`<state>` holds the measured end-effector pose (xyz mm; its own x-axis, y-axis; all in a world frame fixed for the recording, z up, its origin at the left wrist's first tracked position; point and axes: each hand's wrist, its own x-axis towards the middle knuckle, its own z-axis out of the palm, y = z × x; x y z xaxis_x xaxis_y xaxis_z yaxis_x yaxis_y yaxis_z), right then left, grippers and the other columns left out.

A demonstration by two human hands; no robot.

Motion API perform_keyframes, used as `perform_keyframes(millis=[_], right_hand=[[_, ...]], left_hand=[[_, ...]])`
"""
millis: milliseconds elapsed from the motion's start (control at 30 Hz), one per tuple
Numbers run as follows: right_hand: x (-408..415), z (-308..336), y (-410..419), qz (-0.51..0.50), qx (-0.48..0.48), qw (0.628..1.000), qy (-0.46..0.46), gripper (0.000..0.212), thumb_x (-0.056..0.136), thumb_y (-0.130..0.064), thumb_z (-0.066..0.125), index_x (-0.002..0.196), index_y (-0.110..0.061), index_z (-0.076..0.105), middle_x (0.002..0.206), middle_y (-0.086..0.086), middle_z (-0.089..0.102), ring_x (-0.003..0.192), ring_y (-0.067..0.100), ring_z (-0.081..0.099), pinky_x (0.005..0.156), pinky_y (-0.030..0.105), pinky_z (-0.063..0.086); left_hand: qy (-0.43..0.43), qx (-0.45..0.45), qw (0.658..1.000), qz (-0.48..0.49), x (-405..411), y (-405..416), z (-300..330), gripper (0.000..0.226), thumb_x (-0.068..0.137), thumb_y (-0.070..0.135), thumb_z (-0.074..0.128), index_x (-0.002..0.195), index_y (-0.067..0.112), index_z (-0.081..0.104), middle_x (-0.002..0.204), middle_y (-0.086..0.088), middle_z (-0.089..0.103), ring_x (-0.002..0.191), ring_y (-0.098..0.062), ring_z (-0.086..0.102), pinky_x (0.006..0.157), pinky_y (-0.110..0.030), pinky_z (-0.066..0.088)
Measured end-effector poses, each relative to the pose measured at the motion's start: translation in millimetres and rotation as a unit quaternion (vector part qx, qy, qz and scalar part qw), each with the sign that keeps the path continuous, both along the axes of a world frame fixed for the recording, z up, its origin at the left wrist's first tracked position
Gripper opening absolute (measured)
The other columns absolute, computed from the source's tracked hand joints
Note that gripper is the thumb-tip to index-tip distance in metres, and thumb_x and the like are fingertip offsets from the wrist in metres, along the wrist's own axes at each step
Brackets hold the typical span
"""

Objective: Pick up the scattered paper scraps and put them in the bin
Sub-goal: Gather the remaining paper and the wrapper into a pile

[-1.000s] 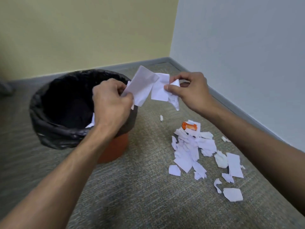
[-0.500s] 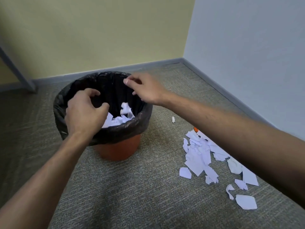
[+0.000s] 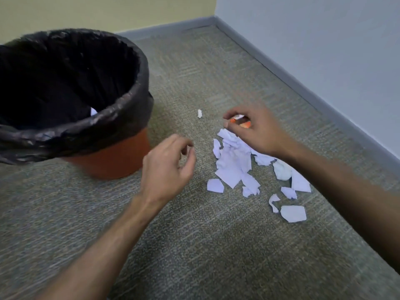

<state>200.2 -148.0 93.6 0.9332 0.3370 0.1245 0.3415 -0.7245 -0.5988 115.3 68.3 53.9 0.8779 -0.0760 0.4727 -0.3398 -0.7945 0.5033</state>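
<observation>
An orange bin lined with a black bag stands at the left; a bit of white paper shows inside. Several white paper scraps lie in a pile on the carpet to its right, with one tiny scrap apart near the bin. My right hand hovers over the pile's far end, fingers curled around an orange-and-white scrap; whether it grips it is unclear. My left hand hangs between bin and pile, fingers loosely curled, holding nothing.
Grey-green carpet covers the floor. A grey skirting board runs along the pale wall at the right and meets the yellow wall at the back corner.
Both hands left the bin's opening and came down to the right, towards the pile on the floor. The scraps held a second ago are gone from my hands. The view tilted down.
</observation>
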Motion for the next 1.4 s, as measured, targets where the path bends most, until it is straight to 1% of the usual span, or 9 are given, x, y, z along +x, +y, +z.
perform_keyframes(millis=[300,467,600,733,833,967,1133,1267,1400], right_hand=[[-27,-113,-87,-0.111,-0.040,0.984,0.135,0.032,0.081,-0.040,0.069,0.111,-0.027,0.067,0.107,-0.007,0.071,0.090,0.012,0.068,0.086,0.043,0.054],[-40,-145,-96,-0.097,-0.131,0.972,0.170,0.058,0.080,-0.057,0.069,0.130,-0.031,0.058,0.126,-0.007,0.063,0.107,0.013,0.062,0.090,0.037,0.051],[-53,-167,-96,-0.045,-0.204,0.967,0.146,0.082,0.071,-0.073,0.065,0.141,-0.032,0.048,0.144,-0.013,0.049,0.129,0.011,0.049,0.099,0.036,0.048],[-62,-180,-93,-0.038,-0.166,0.982,0.085,0.056,0.081,-0.049,0.072,0.130,-0.023,0.061,0.130,-0.008,0.059,0.116,0.014,0.058,0.085,0.031,0.051],[-65,-185,-93,-0.041,-0.116,0.990,0.063,0.029,0.085,-0.026,0.071,0.113,-0.018,0.071,0.114,-0.004,0.068,0.097,0.019,0.066,0.073,0.034,0.054],[-64,-182,-99,-0.079,-0.020,0.993,0.083,0.018,0.086,-0.017,0.066,0.102,-0.015,0.076,0.096,-0.001,0.072,0.082,0.018,0.066,0.069,0.039,0.053],[-59,-176,-102,-0.128,0.037,0.984,0.118,0.015,0.088,-0.029,0.065,0.079,-0.018,0.070,0.071,-0.005,0.061,0.069,0.013,0.056,0.065,0.038,0.047],[-54,-172,-99,-0.139,0.088,0.977,0.133,0.025,0.086,-0.021,0.067,0.069,-0.004,0.059,0.068,0.008,0.057,0.070,0.021,0.053,0.067,0.043,0.044],[-51,-151,-95,-0.140,0.099,0.976,0.134,0.027,0.087,-0.021,0.070,0.085,0.005,0.065,0.086,0.021,0.063,0.083,0.031,0.060,0.075,0.048,0.046]], left_hand=[[0.285,0.107,0.952,-0.032,17,-65,-102,0.035,0.087,0.036,0.059,0.117,0.017,0.061,0.108,-0.001,0.059,0.102,-0.026,0.059,0.076,-0.038,0.049],[0.311,0.138,0.939,-0.051,19,-75,-126,0.052,0.092,0.039,0.058,0.138,0.017,0.047,0.131,0.002,0.050,0.121,-0.019,0.048,0.095,-0.039,0.045],[0.307,0.100,0.944,-0.066,25,-74,-138,0.042,0.090,0.026,0.064,0.130,0.016,0.058,0.119,0.001,0.054,0.110,-0.019,0.052,0.093,-0.035,0.044],[0.324,-0.009,0.945,-0.050,35,-74,-140,0.019,0.083,0.015,0.073,0.102,0.015,0.074,0.091,0.004,0.064,0.085,-0.018,0.060,0.077,-0.027,0.045],[0.366,-0.110,0.923,-0.038,41,-77,-136,0.013,0.082,0.014,0.077,0.095,0.015,0.076,0.086,0.005,0.066,0.079,-0.016,0.062,0.074,-0.023,0.048],[0.385,-0.182,0.903,-0.057,51,-83,-131,0.013,0.081,0.016,0.079,0.085,0.027,0.073,0.120,0.007,0.056,0.108,-0.014,0.057,0.098,-0.029,0.045],[0.394,-0.153,0.906,-0.011,66,-96,-140,0.019,0.078,0.020,0.081,0.078,0.035,0.069,0.147,-0.008,0.036,0.133,-0.026,0.042,0.111,-0.042,0.036],[0.375,-0.117,0.918,0.055,68,-115,-148,0.011,0.077,0.012,0.080,0.087,0.013,0.076,0.126,-0.013,0.053,0.121,-0.028,0.049,0.105,-0.040,0.041],[0.365,-0.125,0.919,0.077,59,-127,-140,0.008,0.077,0.006,0.074,0.085,0.005,0.078,0.088,-0.009,0.073,0.088,-0.023,0.067,0.074,-0.025,0.046]])
